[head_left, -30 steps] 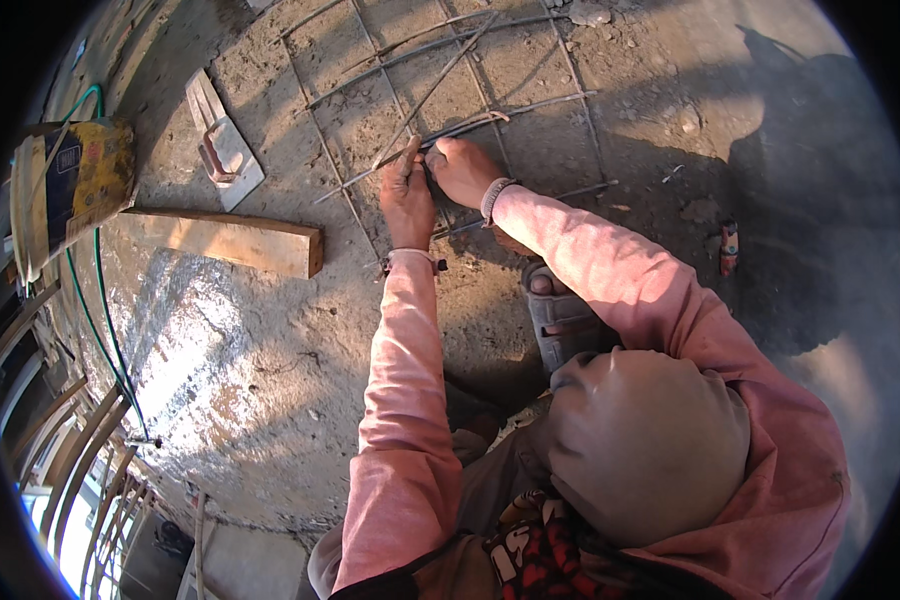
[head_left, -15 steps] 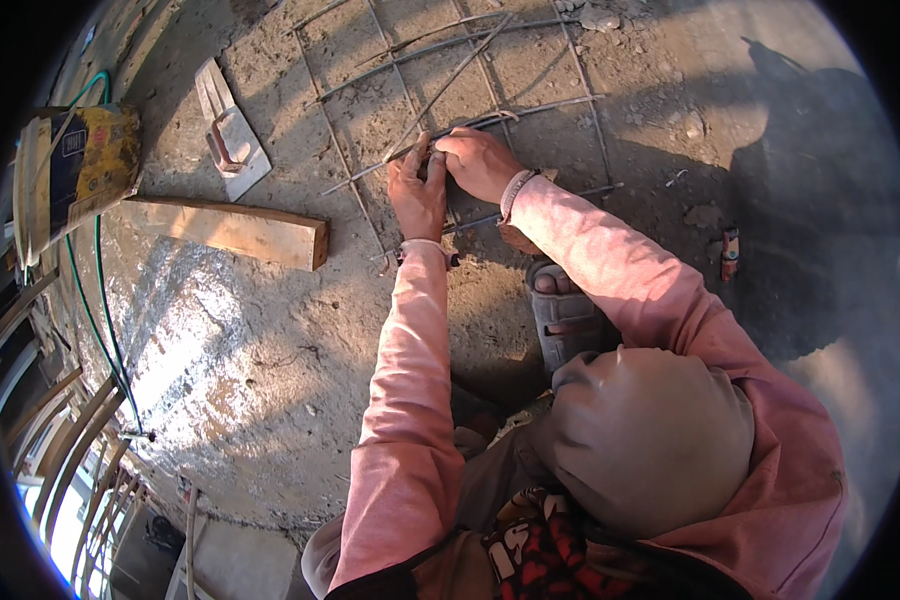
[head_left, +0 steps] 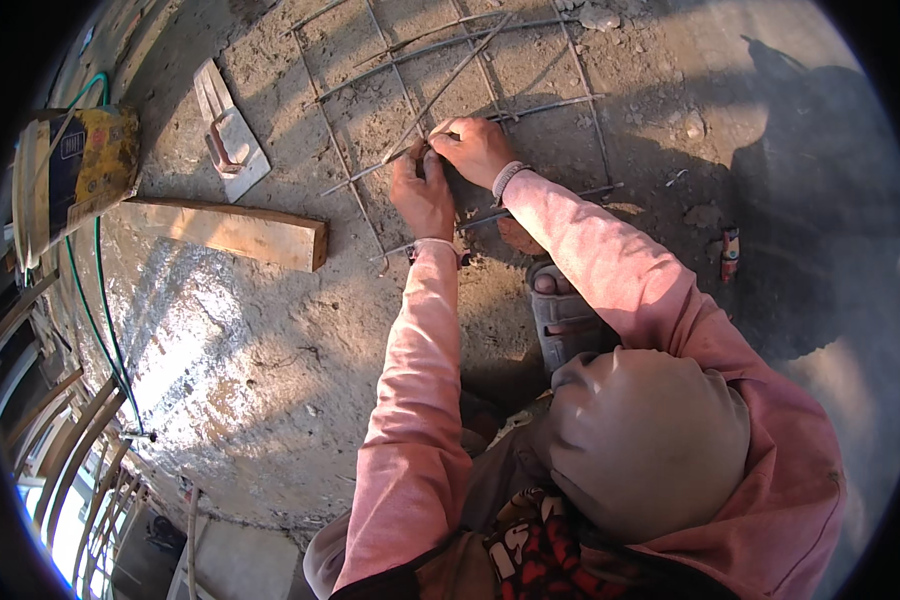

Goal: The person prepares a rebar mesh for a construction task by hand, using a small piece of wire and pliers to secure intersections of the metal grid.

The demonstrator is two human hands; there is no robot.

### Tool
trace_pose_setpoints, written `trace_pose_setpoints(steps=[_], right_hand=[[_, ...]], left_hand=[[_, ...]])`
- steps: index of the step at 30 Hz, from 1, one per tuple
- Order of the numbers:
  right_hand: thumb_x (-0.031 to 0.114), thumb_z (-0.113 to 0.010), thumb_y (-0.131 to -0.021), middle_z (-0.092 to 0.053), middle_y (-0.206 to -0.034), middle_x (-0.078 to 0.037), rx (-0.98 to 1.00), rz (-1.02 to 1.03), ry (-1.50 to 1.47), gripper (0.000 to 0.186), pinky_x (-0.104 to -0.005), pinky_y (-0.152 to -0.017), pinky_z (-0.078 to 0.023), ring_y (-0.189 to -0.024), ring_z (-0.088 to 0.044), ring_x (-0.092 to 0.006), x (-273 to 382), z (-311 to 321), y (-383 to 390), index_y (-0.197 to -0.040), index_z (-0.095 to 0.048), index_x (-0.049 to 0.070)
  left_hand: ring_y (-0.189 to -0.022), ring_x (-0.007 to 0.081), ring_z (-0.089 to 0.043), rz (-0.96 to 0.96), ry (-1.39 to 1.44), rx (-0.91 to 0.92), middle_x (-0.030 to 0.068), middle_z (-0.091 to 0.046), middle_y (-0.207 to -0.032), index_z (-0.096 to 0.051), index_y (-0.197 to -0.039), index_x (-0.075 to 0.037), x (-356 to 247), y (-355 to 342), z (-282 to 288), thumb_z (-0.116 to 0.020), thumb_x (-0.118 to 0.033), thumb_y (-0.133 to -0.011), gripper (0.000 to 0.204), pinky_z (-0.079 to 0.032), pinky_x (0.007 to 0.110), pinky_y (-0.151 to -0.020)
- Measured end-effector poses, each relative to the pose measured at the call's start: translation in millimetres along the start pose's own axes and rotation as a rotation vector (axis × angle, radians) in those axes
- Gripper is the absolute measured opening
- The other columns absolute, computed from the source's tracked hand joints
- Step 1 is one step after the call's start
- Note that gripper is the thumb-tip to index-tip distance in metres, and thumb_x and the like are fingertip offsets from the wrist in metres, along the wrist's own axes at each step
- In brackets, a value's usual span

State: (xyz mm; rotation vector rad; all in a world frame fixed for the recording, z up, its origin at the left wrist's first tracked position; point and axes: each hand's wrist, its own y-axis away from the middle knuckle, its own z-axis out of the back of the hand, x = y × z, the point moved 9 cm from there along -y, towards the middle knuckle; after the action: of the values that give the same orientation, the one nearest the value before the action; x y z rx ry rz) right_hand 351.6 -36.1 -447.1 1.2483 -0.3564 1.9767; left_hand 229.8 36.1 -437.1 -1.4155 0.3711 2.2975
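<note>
A grid of thin steel bars (head_left: 542, 107) lies on the rough ground in front of me, with some bars laid slantwise. Both my hands are together at a crossing on its near side. My left hand (head_left: 425, 203) has its fingers curled round a steel bar there, thumb pointing up. From the right, my right hand (head_left: 478, 152) bends over the same crossing, its thumb and fingertips pinched close to the left fingertips. Whatever sits in that pinch is hidden by the fingers.
Left of the grid lie a steel trowel (head_left: 234, 143) and a squared timber (head_left: 240, 232). Beyond stands a yellow and dark bucket (head_left: 105, 155) beside a green hose (head_left: 98, 300). My sandalled foot (head_left: 560, 310) is near the grid; a small red object (head_left: 730, 256) lies right.
My left hand has shifted slightly right and down along the bar. The right hand has moved a little left and up, its fingers raised over the crossing. The grid stays put.
</note>
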Motion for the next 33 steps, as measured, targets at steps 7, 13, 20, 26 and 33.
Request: trace_pose_setpoints(steps=[7, 13, 20, 26, 33], right_hand=[[0.019, -0.054, -0.083, -0.062, -0.076, -0.017, -0.054, 0.237, 0.130, 0.017, -0.0450, -0.067, -0.048, -0.077, -0.061, -0.0362, 15, -2, 11, -0.078, -0.058, 0.003], [0.016, -0.052, -0.084, -0.061, -0.085, -0.015, -0.053, 0.345, 0.235, 0.011, -0.0444, -0.064, -0.048, -0.077, -0.061, -0.0349, 22, -6, 20, -0.083, -0.051, 0.005], [0.021, -0.054, -0.084, -0.062, -0.079, -0.016, 0.046, 0.283, 0.199, 0.020, -0.0446, -0.066, -0.049, -0.078, -0.061, -0.0356, 18, -12, 18, -0.078, -0.054, 0.002], [0.026, -0.058, -0.083, -0.064, -0.080, -0.022, 0.195, 0.126, 0.269, 0.026, -0.0461, -0.068, -0.049, -0.077, -0.062, -0.0398, 14, -15, 6, -0.084, -0.061, -0.001], [0.030, -0.058, -0.085, -0.064, -0.078, -0.023, 0.187, 0.141, 0.213, 0.031, -0.0473, -0.068, -0.050, -0.077, -0.063, -0.0405, 12, -17, -2, -0.082, -0.060, -0.001]], left_hand=[[-0.067, 0.0157, -0.062, 0.178, -0.120, -0.083, 0.0095, -0.068, -0.080, -0.065, -0.102, 0.003, -5, -1, 7, -0.066, -0.009, -0.080, 0.025, -0.049, 0.029, -0.064], [-0.063, 0.0148, -0.060, 0.263, -0.144, -0.244, 0.0124, -0.067, -0.077, -0.064, -0.104, 0.004, -10, 2, 9, -0.069, -0.010, -0.078, 0.030, -0.049, 0.030, -0.060], [-0.079, 0.0171, -0.060, 0.221, 0.317, -0.253, 0.0130, -0.063, -0.091, -0.058, -0.103, 0.005, 9, 7, 2, -0.059, -0.008, -0.084, 0.023, -0.048, 0.030, -0.069], [-0.088, 0.0191, -0.056, 0.287, 0.249, -0.022, 0.0125, -0.060, -0.096, -0.052, -0.102, 0.003, -5, 6, 2, -0.046, -0.016, -0.091, 0.022, -0.044, 0.033, -0.080], [-0.090, 0.0187, -0.058, 0.542, 0.768, -0.039, 0.0116, -0.062, -0.102, -0.044, -0.105, -0.005, 29, 11, -7, -0.043, -0.021, -0.094, 0.020, -0.042, 0.031, -0.085]])
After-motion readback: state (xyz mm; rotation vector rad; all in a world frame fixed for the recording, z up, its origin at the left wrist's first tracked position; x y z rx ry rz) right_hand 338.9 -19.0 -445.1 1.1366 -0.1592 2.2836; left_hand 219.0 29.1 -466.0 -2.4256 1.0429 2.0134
